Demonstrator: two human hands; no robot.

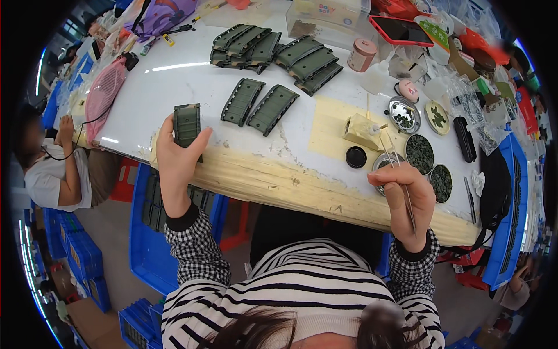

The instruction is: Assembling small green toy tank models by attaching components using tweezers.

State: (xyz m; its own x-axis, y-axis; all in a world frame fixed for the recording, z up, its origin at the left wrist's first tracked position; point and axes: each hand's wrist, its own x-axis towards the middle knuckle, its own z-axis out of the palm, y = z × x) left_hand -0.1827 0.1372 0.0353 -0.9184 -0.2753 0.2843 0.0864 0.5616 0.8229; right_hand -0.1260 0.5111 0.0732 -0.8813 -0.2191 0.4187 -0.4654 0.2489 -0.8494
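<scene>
Near the table's front edge, my left hand (176,160) is closed round a dark green, ribbed, curved plastic part (187,125) with a camouflage-patterned end. My right hand (405,198) pinches a pair of metal tweezers (401,166), whose tips point away from me over a round metal dish (388,166), partly hidden by the hand. Beside that dish are two round tins of small dark green pieces (419,154). Two more green curved parts (273,109) lie on the table between my hands, and stacks of the same parts (247,45) sit farther back.
A cream block-shaped holder (363,129) and a black round cap (356,157) stand left of the dishes. A phone in a red case (401,30), a pink jar (362,55) and plastic bags crowd the back right. Below the table at left is a blue crate (145,244) holding green parts. Another person (55,168) sits at far left.
</scene>
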